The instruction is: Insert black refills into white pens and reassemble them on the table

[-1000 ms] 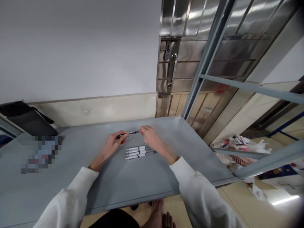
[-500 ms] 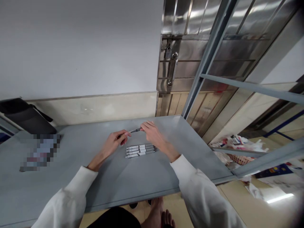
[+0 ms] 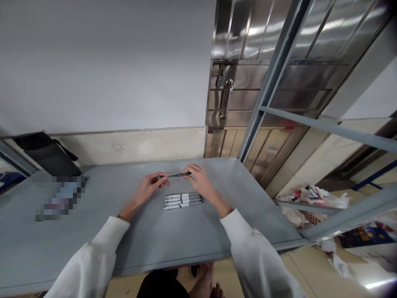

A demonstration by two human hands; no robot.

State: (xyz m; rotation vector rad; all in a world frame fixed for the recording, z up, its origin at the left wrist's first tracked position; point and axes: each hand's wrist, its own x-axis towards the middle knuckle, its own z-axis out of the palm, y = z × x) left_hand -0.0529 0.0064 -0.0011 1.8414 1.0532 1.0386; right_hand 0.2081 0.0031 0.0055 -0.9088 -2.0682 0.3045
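A dark, slim pen (image 3: 177, 175) is stretched level between both my hands, just above the tabletop. My left hand (image 3: 149, 186) pinches its left end between thumb and fingers. The right end sits in the closed fingers of my right hand (image 3: 200, 182). Below the hands, several white and grey pens (image 3: 182, 200) lie side by side in a neat row on the grey table (image 3: 167, 244). Their clear grey ends point right, close to my right wrist. Fine detail of the held pen is too small to tell.
On the left, a black pouch (image 3: 49, 155) leans near the wall, with a pixelated flat item (image 3: 62, 198) in front. Grey metal posts (image 3: 269, 82) rise at the table's right. Behind them is a padlocked steel door (image 3: 245, 99). Plastic bags (image 3: 322, 196) lie lower right.
The held pen has turned from slanting to nearly level, and more of it shows between my hands. My view has tilted slightly upward. The row of pens stays put.
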